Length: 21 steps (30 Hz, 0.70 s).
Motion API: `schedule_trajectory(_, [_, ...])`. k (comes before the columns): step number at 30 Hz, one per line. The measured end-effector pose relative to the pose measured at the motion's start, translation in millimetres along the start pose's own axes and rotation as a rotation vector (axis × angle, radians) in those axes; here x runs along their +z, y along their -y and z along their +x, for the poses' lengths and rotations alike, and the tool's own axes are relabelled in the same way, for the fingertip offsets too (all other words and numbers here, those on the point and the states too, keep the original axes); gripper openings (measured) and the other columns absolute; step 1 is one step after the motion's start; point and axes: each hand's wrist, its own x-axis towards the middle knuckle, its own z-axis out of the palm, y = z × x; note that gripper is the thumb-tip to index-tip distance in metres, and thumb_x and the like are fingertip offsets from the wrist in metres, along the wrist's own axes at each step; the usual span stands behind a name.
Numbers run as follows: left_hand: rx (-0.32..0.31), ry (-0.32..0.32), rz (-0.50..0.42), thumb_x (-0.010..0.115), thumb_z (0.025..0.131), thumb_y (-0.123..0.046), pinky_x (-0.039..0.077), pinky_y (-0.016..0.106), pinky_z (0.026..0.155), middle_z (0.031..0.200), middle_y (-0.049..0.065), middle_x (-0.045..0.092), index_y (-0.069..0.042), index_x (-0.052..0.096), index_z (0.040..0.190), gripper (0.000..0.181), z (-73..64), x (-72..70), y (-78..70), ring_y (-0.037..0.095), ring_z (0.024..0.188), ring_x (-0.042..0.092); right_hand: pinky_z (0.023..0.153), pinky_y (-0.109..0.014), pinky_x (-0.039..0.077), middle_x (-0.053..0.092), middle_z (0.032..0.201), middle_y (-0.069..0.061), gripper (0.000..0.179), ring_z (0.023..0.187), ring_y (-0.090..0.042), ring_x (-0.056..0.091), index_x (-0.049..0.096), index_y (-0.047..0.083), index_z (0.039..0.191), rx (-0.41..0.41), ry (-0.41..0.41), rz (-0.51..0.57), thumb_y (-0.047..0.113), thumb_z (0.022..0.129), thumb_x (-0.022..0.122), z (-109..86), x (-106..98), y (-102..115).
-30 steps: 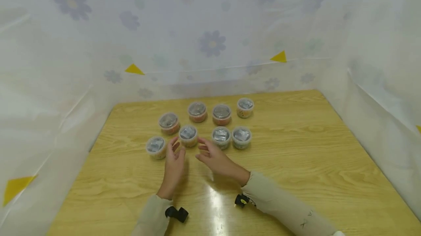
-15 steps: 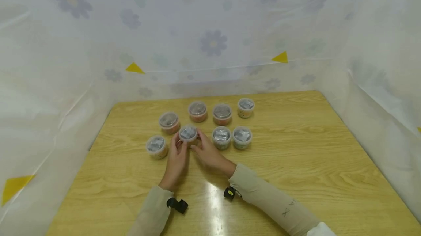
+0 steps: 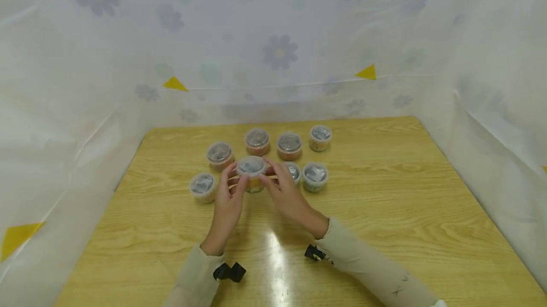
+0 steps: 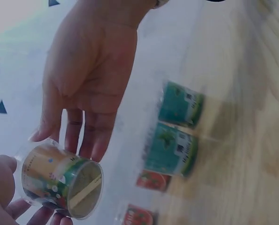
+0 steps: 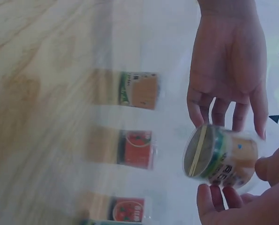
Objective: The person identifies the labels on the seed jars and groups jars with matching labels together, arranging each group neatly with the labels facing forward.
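Observation:
A small round clear plastic tub (image 3: 251, 166) with a lid is held up between both hands in the head view, above the table (image 3: 384, 231). My left hand (image 3: 227, 205) grips its left side and my right hand (image 3: 291, 198) grips its right side, thumbs toward me. The wrist views show its orange and green printed label (image 4: 52, 171) and a pale flat strip (image 5: 198, 150) across its base. Close by on the left stands another lidded tub (image 3: 202, 187). Behind my right hand, one tub (image 3: 293, 172) is partly hidden.
Red-labelled tubs (image 3: 257, 141) stand in the row behind the hands, with an orange-labelled tub (image 3: 320, 138) at the back right. A green-labelled tub (image 3: 315, 176) is right of my right hand. White flowered sheeting (image 3: 279, 60) walls the table's back and sides.
Both hands have closed in on the middle tub from either side, then lifted it off the table. It has shifted slightly right and tilted. The other tubs have stayed in place.

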Motion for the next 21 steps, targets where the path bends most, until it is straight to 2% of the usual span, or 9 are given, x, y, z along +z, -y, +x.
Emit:
schedule_trajectory(4, [0.001,0.030,-0.014,0.048,0.098,-0.027,0.043,0.038,0.087,0.123,0.012,0.042,-0.008,0.034,0.139,0.047,-5.6,3.2,-24.7,0.024,0.107,0.045,0.078,-0.033,0.050,0.048,0.106,-0.020,0.043,0.096,-0.029,0.051,0.038,-0.005,0.137,-0.008,-0.021,0.020,0.006,0.096,0.049,-1.2,-10,4])
schedule_trajectory(8, [-0.017,0.055,-0.037,0.047,0.099,-0.018,0.044,0.033,0.083,0.122,0.017,0.041,0.001,0.031,0.137,0.046,-12.2,7.5,-51.9,0.026,0.105,0.045,0.078,-0.033,0.049,0.047,0.109,-0.019,0.042,0.097,-0.029,0.050,0.039,-0.004,0.136,0.012,-0.011,0.038,0.007,0.097,0.048,-2.7,-18,6])
schedule_trajectory(10, [-0.035,0.058,-0.035,0.047,0.099,-0.017,0.045,0.033,0.082,0.122,0.018,0.040,0.003,0.030,0.137,0.047,-13.8,9.6,-59.1,0.026,0.104,0.045,0.080,-0.034,0.049,0.048,0.112,-0.021,0.041,0.100,-0.030,0.051,0.039,-0.004,0.136,0.031,0.002,0.073,0.009,0.098,0.048,-3.0,-21,7])
schedule_trajectory(16, [-0.065,0.065,-0.059,0.047,0.099,-0.017,0.045,0.039,0.082,0.124,0.017,0.038,0.003,0.028,0.137,0.047,-14.3,14.8,-62.6,0.027,0.103,0.043,0.092,-0.039,0.045,0.048,0.126,-0.024,0.043,0.114,-0.033,0.050,0.033,-0.003,0.138,0.083,0.050,0.188,0.010,0.099,0.045,-3.3,-23,4])
schedule_trajectory(21, [-0.068,0.082,-0.089,0.048,0.098,-0.017,0.046,0.040,0.080,0.124,0.018,0.035,0.003,0.026,0.136,0.048,-13.1,17.3,-61.5,0.028,0.101,0.043,0.092,-0.038,0.045,0.050,0.127,-0.025,0.044,0.118,-0.032,0.049,0.029,-0.003,0.138,0.094,0.076,0.263,0.008,0.099,0.044,-5.0,-24,2])
